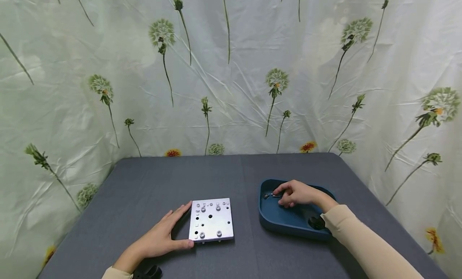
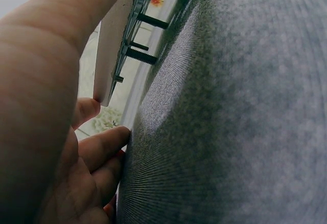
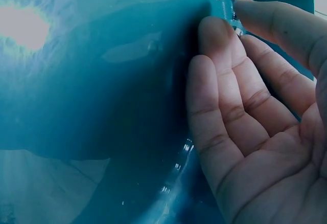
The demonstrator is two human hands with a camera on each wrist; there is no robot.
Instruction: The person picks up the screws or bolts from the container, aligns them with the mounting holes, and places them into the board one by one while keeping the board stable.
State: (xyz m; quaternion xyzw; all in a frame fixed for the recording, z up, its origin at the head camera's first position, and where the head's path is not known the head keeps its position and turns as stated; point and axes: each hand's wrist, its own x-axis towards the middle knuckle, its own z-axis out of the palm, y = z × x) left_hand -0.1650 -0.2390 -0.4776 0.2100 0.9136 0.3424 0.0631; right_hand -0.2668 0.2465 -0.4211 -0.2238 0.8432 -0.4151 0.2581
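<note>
A square silver metal plate (image 1: 210, 222) with holes and several socket-head screws lies left of the tray. In the left wrist view, threaded screw shanks (image 2: 141, 56) stick out beneath it. My left hand (image 1: 164, 235) holds the plate at its left side, thumb at the near corner, index fingertip at the far one. Within the blue tray (image 1: 267, 221), my right hand (image 1: 297, 193) reaches among small metal screws (image 1: 268, 196) at the far left, index fingertip right at them. In the right wrist view, the screws (image 3: 220, 4) show beside the fingertips, partly hidden by them.
The tray has raised walls around my right hand. Both stand on a grey cloth-covered table (image 1: 162, 178). A white curtain with printed dandelions (image 1: 238, 110) hangs along the table's back and sides. Black wrist straps (image 1: 317, 223) sit on both arms.
</note>
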